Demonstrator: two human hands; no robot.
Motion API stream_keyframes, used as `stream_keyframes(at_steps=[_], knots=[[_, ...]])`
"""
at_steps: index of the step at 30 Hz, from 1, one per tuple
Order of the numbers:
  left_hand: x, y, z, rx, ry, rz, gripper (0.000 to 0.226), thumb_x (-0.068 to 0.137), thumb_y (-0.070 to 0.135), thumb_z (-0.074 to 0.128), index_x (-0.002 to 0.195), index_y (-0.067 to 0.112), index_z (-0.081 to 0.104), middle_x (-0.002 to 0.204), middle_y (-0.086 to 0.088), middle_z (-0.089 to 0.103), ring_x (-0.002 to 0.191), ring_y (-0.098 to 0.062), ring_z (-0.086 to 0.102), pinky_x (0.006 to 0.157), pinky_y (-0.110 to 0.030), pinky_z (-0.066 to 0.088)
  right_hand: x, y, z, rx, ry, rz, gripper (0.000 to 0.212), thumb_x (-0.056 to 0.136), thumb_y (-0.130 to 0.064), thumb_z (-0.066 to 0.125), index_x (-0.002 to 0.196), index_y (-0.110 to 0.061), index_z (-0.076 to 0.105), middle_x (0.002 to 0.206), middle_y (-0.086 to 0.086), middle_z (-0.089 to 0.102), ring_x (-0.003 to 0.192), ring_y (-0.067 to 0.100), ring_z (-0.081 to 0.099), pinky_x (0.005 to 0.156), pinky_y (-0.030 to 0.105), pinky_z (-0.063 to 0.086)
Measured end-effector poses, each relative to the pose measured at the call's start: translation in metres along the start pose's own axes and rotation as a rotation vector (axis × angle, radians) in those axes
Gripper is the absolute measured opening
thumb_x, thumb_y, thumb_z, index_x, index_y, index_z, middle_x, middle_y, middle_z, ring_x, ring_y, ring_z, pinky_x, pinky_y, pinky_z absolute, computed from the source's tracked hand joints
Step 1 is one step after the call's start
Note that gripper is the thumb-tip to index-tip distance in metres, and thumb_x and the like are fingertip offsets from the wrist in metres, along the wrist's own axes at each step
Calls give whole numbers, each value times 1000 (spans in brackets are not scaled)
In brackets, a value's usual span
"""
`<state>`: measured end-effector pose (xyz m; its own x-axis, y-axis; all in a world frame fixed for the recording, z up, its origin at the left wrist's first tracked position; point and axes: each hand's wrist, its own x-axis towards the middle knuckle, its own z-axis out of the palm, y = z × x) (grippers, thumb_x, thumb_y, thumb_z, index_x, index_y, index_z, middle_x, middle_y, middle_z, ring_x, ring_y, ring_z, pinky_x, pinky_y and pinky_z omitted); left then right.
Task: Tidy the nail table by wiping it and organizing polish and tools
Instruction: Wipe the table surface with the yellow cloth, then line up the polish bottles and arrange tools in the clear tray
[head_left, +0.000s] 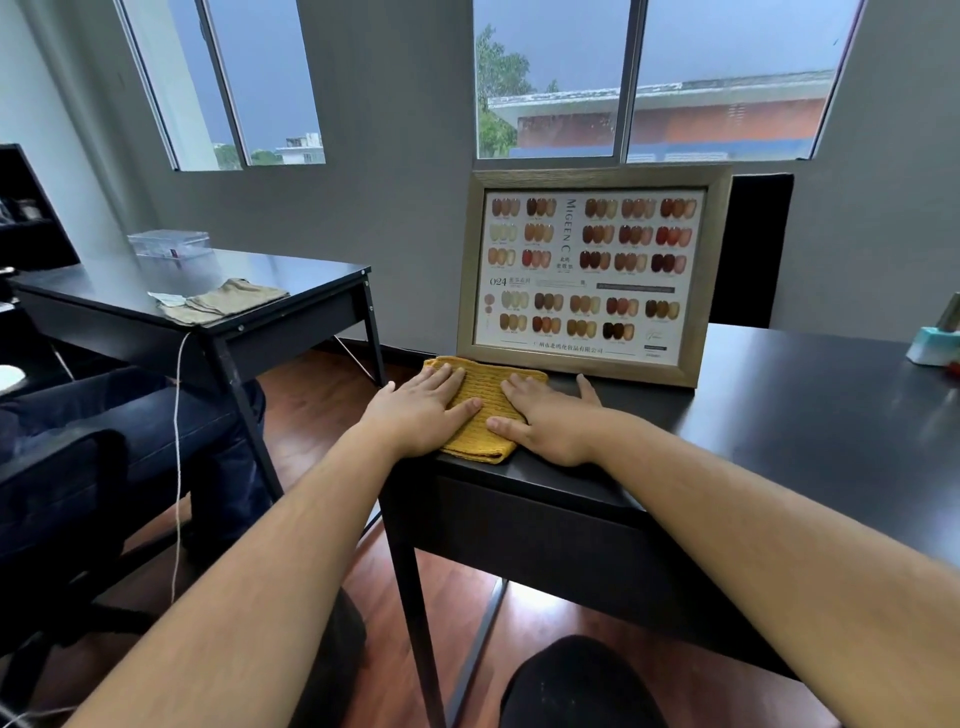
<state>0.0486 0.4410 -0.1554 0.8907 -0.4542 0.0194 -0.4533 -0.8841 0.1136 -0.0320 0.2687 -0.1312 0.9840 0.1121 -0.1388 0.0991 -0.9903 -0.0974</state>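
A folded yellow knitted cloth (480, 410) lies on the front left corner of the black nail table (779, 415). My left hand (421, 410) presses flat on the cloth's left half, fingers spread. On its right half my right hand (545, 415) also lies flat, the thumb reaching onto the bare tabletop. Just behind the cloth a wooden-framed nail colour chart (587, 275) stands upright. Neither hand grips anything.
At the table's far right edge sits a teal and white holder (932, 348). A second black table (218, 280) to the left carries a beige cloth (228, 304) and a clear box (169, 244). A dark chair (62, 467) stands left; wood floor lies below.
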Motion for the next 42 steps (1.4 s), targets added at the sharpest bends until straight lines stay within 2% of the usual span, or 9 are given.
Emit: stream_keyframes(at_steps=[6, 10, 14, 18, 22, 27, 32, 39, 42], knots=[[-6, 6, -9, -17, -15, -4, 68, 91, 63, 21, 149, 30, 12, 158, 8, 7, 146, -10, 4, 116, -46, -2, -11, 0, -2, 30, 38, 9, 68, 96, -57, 21, 151, -20, 5, 161, -4, 2, 147, 13, 1, 112, 58, -15], [-18, 28, -27, -64, 160, 20, 63, 94, 56, 28, 148, 25, 21, 156, 4, 21, 144, -14, 19, 118, -46, 7, -37, 21, -21, 109, 172, 17, 63, 96, -54, 29, 150, -24, 16, 157, 0, 24, 145, 20, 17, 115, 55, -11], [-26, 86, -55, -98, 297, 182, 64, 93, 54, 36, 147, 24, 23, 156, 3, 23, 143, -17, 22, 116, -40, 17, -79, 61, -56, 197, 362, 87, 59, 95, -47, 42, 147, -22, 28, 152, 4, 35, 140, 26, 31, 117, 44, 18], [-19, 172, -81, -147, 332, 352, 65, 91, 54, 41, 146, 22, 26, 155, 3, 25, 141, -19, 26, 115, -42, 24, -134, 115, -86, 278, 508, 162, 57, 93, -42, 51, 143, -21, 37, 145, 5, 45, 131, 25, 43, 105, 34, 36], [-6, 264, -92, -172, 323, 506, 65, 91, 52, 43, 147, 24, 25, 156, 5, 23, 142, -18, 24, 111, -40, 27, -191, 181, -106, 212, 564, 316, 57, 92, -45, 51, 143, -20, 39, 146, 6, 44, 133, 24, 41, 108, 34, 33], [12, 353, -90, -204, 276, 583, 65, 90, 51, 44, 146, 25, 26, 155, 4, 25, 141, -19, 26, 112, -43, 29, -243, 245, -116, 216, 600, 485, 55, 91, -41, 53, 140, -18, 42, 128, 13, 61, 117, 30, 56, 93, 29, 41], [41, 421, -87, -246, 219, 635, 64, 89, 51, 47, 144, 24, 30, 153, 2, 30, 139, -20, 30, 110, -41, 31, -274, 306, -127, 241, 649, 600, 57, 91, -42, 54, 140, -16, 43, 140, 12, 50, 128, 28, 46, 105, 33, 34], [101, 501, -79, -259, 145, 683, 65, 88, 48, 50, 144, 20, 30, 151, -1, 33, 134, -23, 38, 110, -41, 33, -282, 396, -143, 284, 833, 775, 60, 91, -37, 56, 143, -15, 36, 141, 13, 48, 125, 29, 48, 102, 35, 38], [130, 528, -78, -277, 141, 691, 65, 89, 47, 50, 144, 18, 30, 151, -3, 33, 138, -22, 32, 113, -38, 28, -279, 430, -144, 284, 910, 806, 64, 88, -35, 61, 143, -15, 34, 143, 9, 47, 127, 29, 46, 99, 34, 38]])
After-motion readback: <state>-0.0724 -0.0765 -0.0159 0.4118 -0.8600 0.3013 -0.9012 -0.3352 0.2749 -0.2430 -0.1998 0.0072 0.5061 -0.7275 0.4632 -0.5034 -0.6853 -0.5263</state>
